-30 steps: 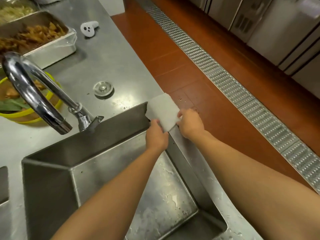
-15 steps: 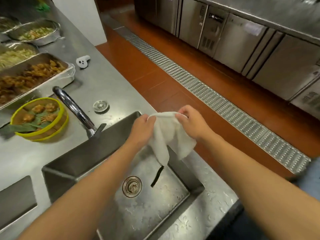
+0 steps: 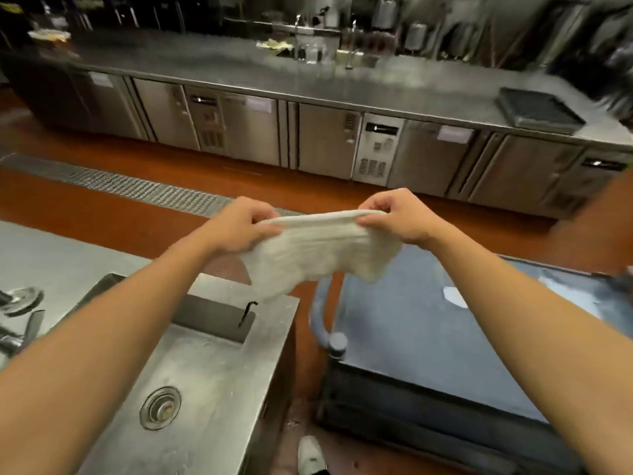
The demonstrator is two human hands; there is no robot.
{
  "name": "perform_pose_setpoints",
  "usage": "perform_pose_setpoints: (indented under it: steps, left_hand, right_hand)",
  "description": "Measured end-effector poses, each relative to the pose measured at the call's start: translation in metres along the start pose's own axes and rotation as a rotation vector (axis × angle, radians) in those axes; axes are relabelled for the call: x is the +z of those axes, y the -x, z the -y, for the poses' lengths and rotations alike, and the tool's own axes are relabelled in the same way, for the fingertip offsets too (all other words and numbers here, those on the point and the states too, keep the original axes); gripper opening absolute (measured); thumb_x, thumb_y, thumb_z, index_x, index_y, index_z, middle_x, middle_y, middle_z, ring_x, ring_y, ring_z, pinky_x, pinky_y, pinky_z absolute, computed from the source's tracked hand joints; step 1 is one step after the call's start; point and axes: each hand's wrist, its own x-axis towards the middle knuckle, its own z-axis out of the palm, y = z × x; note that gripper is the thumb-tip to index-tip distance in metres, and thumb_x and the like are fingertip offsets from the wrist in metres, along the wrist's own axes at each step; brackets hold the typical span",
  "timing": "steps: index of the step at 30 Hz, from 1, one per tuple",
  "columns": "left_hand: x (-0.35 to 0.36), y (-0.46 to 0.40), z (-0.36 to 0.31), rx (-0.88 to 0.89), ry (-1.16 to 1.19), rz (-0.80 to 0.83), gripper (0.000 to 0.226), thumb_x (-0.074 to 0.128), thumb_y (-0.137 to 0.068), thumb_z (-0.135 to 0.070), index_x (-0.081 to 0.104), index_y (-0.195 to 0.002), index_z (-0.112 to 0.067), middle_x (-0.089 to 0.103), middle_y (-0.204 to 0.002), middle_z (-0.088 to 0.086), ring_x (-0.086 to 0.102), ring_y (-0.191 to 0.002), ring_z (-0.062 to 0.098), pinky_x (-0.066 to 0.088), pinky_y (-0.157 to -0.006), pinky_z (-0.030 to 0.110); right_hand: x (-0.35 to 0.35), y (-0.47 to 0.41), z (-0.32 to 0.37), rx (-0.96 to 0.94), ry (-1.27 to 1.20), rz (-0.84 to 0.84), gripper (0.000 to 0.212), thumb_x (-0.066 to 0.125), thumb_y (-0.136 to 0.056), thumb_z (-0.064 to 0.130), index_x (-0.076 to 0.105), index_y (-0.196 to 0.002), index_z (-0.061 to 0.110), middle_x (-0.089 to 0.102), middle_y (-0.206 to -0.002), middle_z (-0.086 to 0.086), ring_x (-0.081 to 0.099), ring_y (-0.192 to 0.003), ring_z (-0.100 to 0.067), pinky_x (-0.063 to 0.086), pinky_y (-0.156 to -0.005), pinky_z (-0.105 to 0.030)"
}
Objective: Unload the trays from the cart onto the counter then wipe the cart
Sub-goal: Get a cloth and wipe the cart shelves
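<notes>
Moved: Since half a second ago my view has swung from the sink toward the aisle, and I have lifted the white ribbed cloth away from the basin and stretched it wider between my hands.
Left hand: My left hand pinches the left end of the cloth; the fingers are curled over its top edge.
Right hand: My right hand pinches the right end in the same way, thumb under and fingers over the fold.
Cloth: It hangs in the air with its long axis running left to right; the lower part sags down, and a dark loop hangs from its low corner.
Cart: The blue-grey flat cart top lies below and to the right of the cloth, with its rounded handle bar at the near-left corner. I see no trays on the part that is in view, so I judge that unloading is done and wiping is the step now.
Key relation: The cart surface is down and right from my fingers, and the right hand is the nearer one; I think it should carry the cloth down.
Sink: The steel sink basin is at the lower left, under my left forearm.
</notes>
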Motion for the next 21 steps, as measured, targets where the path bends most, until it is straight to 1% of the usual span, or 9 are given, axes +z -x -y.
perform_pose_setpoints:
  steps: [2,5,8,11,13,15,17,19,21]
  left_hand:
    - [0.024,-0.021,-0.036,0.086,0.012,0.022,0.003,0.071,-0.096,-0.025,0.075,-0.096,-0.025,0.067,-0.085,-0.017,0.060,-0.076,-0.001,0.042,-0.064,0.020]
    - [0.064,-0.051,-0.073,0.131,0.052,0.013,0.007,0.072,-0.094,-0.023,0.078,-0.097,-0.022,0.070,-0.084,-0.013,0.061,-0.075,0.004,0.047,-0.066,0.027]
    - [0.108,-0.083,-0.108,0.137,0.124,0.003,0.011,0.071,-0.096,-0.019,0.080,-0.101,-0.020,0.073,-0.090,-0.010,0.065,-0.083,0.006,0.050,-0.072,0.029]
    - [0.145,-0.111,-0.136,0.142,0.173,-0.040,0.015,0.069,-0.097,-0.014,0.080,-0.104,-0.020,0.073,-0.096,-0.008,0.063,-0.090,0.010,0.050,-0.078,0.028]
    - [0.173,-0.128,-0.149,0.106,0.205,-0.064,0.017,0.068,-0.097,-0.010,0.080,-0.106,-0.017,0.072,-0.098,-0.005,0.061,-0.091,0.011,0.047,-0.078,0.026]
    - [0.203,-0.132,-0.149,0.057,0.257,-0.050,0.018,0.068,-0.096,-0.005,0.079,-0.105,-0.015,0.071,-0.092,-0.002,0.060,-0.084,0.010,0.046,-0.074,0.023]
    - [0.244,-0.128,-0.134,0.015,0.195,0.037,0.016,0.071,-0.094,-0.006,0.080,-0.102,-0.016,0.074,-0.089,-0.002,0.063,-0.080,0.011,0.047,-0.073,0.022]
    - [0.290,-0.118,-0.111,-0.058,0.066,0.208,0.013,0.075,-0.092,-0.015,0.080,-0.104,-0.016,0.078,-0.100,0.001,0.070,-0.092,0.017,0.047,-0.079,0.023]
    - [0.332,-0.106,-0.090,-0.181,0.002,0.359,0.022,0.072,-0.094,-0.025,0.077,-0.113,-0.015,0.076,-0.115,0.003,0.069,-0.108,0.022,0.048,-0.090,0.027]
  right_hand:
    - [-0.032,0.033,-0.032,0.061,-0.004,-0.087,0.005,0.076,-0.091,0.026,0.080,-0.089,0.028,0.075,-0.090,0.013,0.066,-0.080,-0.001,0.048,-0.070,-0.020]
    - [-0.061,0.069,-0.073,0.145,0.002,-0.157,0.009,0.073,-0.094,0.025,0.081,-0.093,0.027,0.075,-0.095,0.011,0.068,-0.089,-0.009,0.051,-0.073,-0.025]
    - [-0.088,0.093,-0.111,0.194,-0.015,-0.253,0.011,0.071,-0.095,0.022,0.080,-0.093,0.028,0.075,-0.098,0.009,0.068,-0.093,-0.015,0.051,-0.075,-0.029]
    - [-0.109,0.104,-0.145,0.201,-0.032,-0.363,0.014,0.070,-0.096,0.019,0.079,-0.096,0.030,0.075,-0.102,0.008,0.066,-0.095,-0.016,0.050,-0.075,-0.028]
    - [-0.116,0.111,-0.175,0.215,-0.068,-0.390,0.015,0.071,-0.096,0.017,0.080,-0.096,0.029,0.076,-0.100,0.005,0.063,-0.091,-0.014,0.049,-0.073,-0.028]
    - [-0.109,0.118,-0.209,0.256,-0.095,-0.337,0.016,0.072,-0.094,0.015,0.081,-0.093,0.029,0.076,-0.093,0.000,0.059,-0.080,-0.014,0.045,-0.067,-0.029]
    - [-0.090,0.127,-0.250,0.330,-0.082,-0.169,0.013,0.076,-0.090,0.014,0.081,-0.091,0.027,0.076,-0.088,-0.003,0.060,-0.076,-0.017,0.047,-0.067,-0.033]
    - [-0.061,0.138,-0.292,0.409,-0.003,0.074,0.009,0.082,-0.085,0.019,0.080,-0.092,0.024,0.078,-0.092,0.000,0.067,-0.081,-0.017,0.052,-0.075,-0.031]
    - [-0.033,0.146,-0.329,0.463,0.039,0.262,0.010,0.081,-0.087,0.026,0.079,-0.096,0.023,0.076,-0.098,0.007,0.068,-0.089,-0.012,0.050,-0.076,-0.021]
